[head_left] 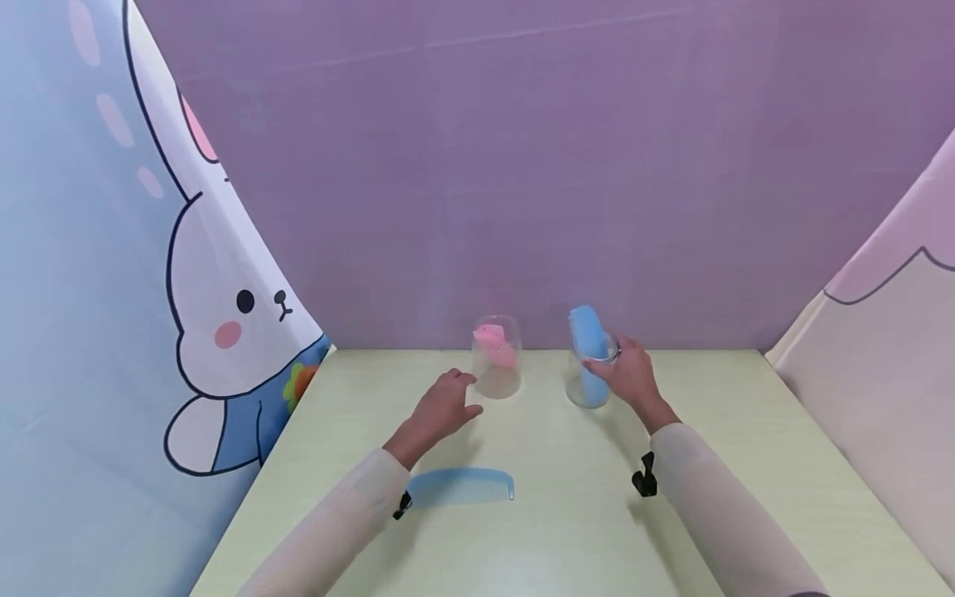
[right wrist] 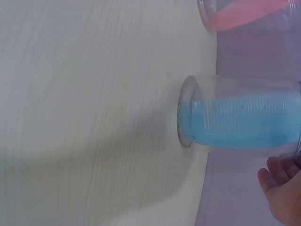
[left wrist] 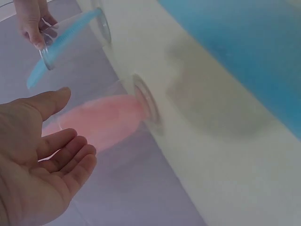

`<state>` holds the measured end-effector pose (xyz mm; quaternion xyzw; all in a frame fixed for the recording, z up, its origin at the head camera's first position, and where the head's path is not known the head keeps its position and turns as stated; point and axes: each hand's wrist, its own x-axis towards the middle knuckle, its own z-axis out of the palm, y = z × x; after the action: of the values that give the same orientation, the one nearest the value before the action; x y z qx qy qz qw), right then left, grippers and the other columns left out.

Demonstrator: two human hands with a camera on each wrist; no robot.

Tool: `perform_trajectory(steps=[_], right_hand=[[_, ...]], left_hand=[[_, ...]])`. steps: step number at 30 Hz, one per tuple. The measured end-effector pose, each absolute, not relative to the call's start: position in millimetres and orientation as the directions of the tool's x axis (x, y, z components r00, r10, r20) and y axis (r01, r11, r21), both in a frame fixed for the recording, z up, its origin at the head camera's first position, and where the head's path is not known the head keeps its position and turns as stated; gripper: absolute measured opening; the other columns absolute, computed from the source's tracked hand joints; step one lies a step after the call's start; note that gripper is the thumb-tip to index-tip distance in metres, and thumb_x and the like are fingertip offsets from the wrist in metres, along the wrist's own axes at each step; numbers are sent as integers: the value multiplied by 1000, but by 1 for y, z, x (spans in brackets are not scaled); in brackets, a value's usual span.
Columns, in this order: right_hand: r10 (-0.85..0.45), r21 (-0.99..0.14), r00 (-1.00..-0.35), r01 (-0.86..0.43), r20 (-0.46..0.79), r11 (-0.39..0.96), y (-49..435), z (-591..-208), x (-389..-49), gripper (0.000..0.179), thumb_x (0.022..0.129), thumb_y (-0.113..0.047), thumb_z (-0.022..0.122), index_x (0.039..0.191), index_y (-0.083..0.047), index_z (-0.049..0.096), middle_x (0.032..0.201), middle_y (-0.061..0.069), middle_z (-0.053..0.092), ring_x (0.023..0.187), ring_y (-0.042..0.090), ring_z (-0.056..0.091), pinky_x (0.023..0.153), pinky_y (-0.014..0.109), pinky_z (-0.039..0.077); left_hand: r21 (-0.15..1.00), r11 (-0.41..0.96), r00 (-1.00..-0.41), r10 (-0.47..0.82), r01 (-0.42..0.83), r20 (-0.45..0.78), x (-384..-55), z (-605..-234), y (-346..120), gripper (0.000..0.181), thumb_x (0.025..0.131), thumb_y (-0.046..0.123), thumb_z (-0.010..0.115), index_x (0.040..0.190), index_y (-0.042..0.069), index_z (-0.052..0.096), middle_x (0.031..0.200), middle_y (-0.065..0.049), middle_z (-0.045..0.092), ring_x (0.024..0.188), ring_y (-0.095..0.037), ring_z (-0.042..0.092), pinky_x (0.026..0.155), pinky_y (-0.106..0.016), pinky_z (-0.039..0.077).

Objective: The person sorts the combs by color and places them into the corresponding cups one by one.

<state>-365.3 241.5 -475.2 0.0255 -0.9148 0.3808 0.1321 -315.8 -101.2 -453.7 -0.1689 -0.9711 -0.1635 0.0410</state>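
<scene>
A flat light-blue plastic comb (head_left: 461,487) lies nearest the camera on the pale yellow-green wood-grain desk (head_left: 567,531), its teeth turned toward the person, and its left end sits just beside the left sleeve. Past it, the left hand (head_left: 442,408) hovers above the desk with fingers relaxed and spread, holding nothing; its grip is open, and the fingertips are close to a clear plastic cup (head_left: 496,358) that stands upright with a pink comb (head_left: 496,343) leaning inside it. The left wrist view shows the open palm (left wrist: 35,165) beside that cup (left wrist: 106,123), not clearly touching it.

To the right, well apart from the first cup, a second clear plastic cup (head_left: 591,371) stands on the desk with a blue comb (head_left: 589,352) upright in it, the comb's top rising above the rim. The right hand (head_left: 632,375) curls its fingers round this cup near the rim, its grip closed on it.

A plain purple cloth forms the back wall. A blue and white cartoon rabbit curtain (head_left: 216,332) hangs on the left side; a pink and cream cloth (head_left: 880,348) hangs on the right.
</scene>
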Motion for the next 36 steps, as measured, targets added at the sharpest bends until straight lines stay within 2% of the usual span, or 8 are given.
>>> perform_trajectory(steps=[9, 17, 36], right_hand=[[51, -693, -965, -148, 257, 705, 241, -473, -365, 84, 89, -44, 76, 148, 6, 44, 140, 30, 55, 126, 48, 56, 102, 64, 49], [43, -693, -961, -165, 272, 702, 242, -475, -365, 83, 89, -43, 76, 147, 7, 44, 139, 31, 56, 124, 48, 57, 101, 64, 49], [49, -697, -967, -145, 251, 702, 240, -473, -361, 86, 89, -45, 76, 148, 7, 42, 141, 31, 53, 127, 49, 54, 103, 66, 47]], left_hand=[[327, 906, -960, 281, 270, 13, -300, -467, -131, 57, 88, 29, 81, 134, 2, 62, 130, -17, 64, 119, -31, 63, 102, -45, 54], [298, 912, -954, 299, 283, -9, -285, -480, -151, 58, 86, 31, 82, 131, 0, 63, 124, -16, 65, 115, -31, 64, 100, -45, 54], [306, 931, -967, 239, 201, -93, -259, -503, -187, 57, 80, 31, 88, 123, 0, 67, 112, -12, 67, 101, -24, 63, 96, -45, 55]])
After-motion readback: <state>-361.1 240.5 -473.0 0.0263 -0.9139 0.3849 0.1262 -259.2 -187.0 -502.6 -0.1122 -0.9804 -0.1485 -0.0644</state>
